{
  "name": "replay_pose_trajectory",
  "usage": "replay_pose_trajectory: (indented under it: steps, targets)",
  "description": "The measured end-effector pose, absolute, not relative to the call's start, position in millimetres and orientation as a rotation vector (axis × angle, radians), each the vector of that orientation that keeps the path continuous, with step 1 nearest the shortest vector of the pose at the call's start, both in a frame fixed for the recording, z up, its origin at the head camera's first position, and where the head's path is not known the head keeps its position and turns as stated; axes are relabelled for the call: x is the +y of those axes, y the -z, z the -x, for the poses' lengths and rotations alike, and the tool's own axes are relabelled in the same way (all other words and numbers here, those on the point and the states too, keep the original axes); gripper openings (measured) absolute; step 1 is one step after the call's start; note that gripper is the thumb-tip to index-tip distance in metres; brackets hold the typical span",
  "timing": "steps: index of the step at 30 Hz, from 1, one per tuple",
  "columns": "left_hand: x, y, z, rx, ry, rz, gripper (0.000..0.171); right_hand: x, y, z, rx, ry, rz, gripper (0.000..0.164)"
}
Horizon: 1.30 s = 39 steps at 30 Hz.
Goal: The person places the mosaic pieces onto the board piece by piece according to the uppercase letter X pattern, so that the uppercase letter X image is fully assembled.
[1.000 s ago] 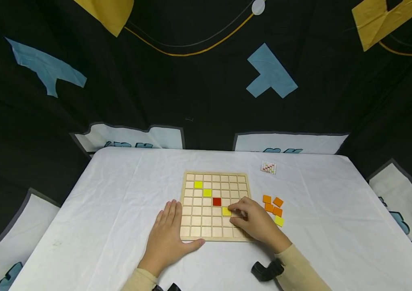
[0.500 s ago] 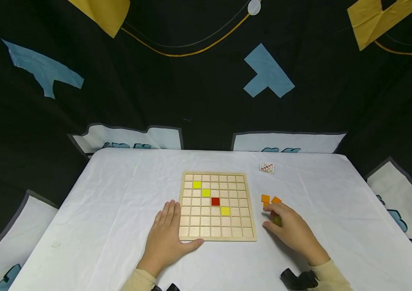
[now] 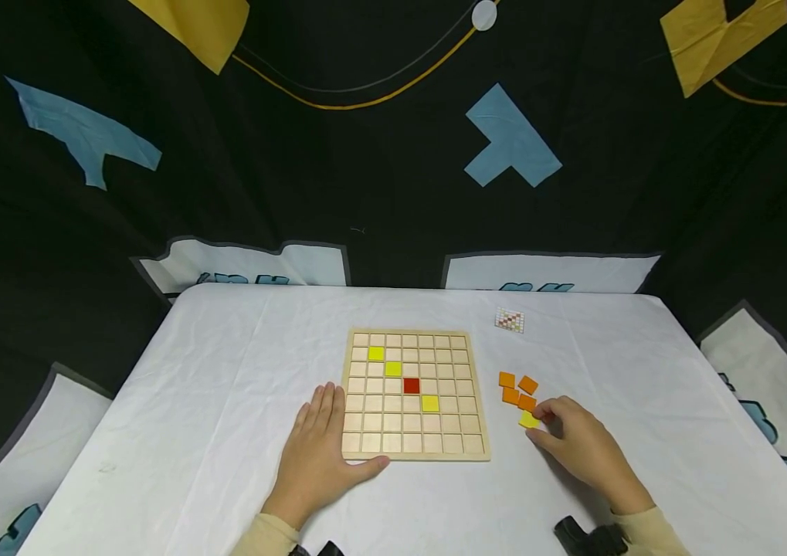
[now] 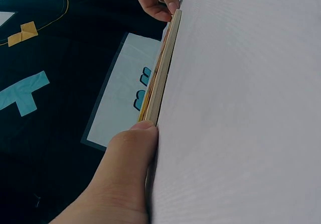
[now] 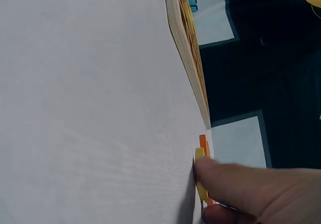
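A wooden grid board (image 3: pixel 346 432) lies on the white table, with three yellow tiles and one red tile (image 3: pixel 411 385) in its cells along a diagonal. My left hand (image 3: pixel 317 452) lies flat at the board's left side, fingers straight along the edge and thumb at the near edge. In the left wrist view that thumb (image 4: pixel 128 153) meets the board's side. My right hand (image 3: pixel 584 448) is to the right of the board, pinching a loose yellow tile (image 3: pixel 528 419) between thumb and finger. Its thumb (image 5: pixel 225 181) covers part of the tile in the right wrist view.
Several orange tiles (image 3: pixel 510 395) lie in a loose cluster just beyond the yellow tile. A small card with a coloured grid pattern (image 3: pixel 510 320) lies farther back on the right. A black curtain (image 3: pixel 393 177) hangs behind the table.
My right hand has left the yellow tile on the board and moved right to the loose yellow tile, then drawn slightly back, uncovering the orange tiles. My left hand has stayed in place.
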<state>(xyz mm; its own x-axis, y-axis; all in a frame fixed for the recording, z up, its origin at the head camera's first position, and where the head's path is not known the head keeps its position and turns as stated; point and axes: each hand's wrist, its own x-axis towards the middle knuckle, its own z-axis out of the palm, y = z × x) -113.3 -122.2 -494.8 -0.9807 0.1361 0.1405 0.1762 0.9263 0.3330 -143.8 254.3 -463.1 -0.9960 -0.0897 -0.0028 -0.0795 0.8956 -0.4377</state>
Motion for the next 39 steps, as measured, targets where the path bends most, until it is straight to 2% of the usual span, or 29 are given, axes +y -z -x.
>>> replay_pose_trajectory:
  steps: [21,39]
  targets:
    - [-123,496,114,-2.962,0.546,0.246,0.127,252,466,152,2.912,1.0,0.265,0.026]
    - [-123,495,114,-2.983,0.55,0.244,0.127,190,468,162,2.824,1.207,0.456,0.022]
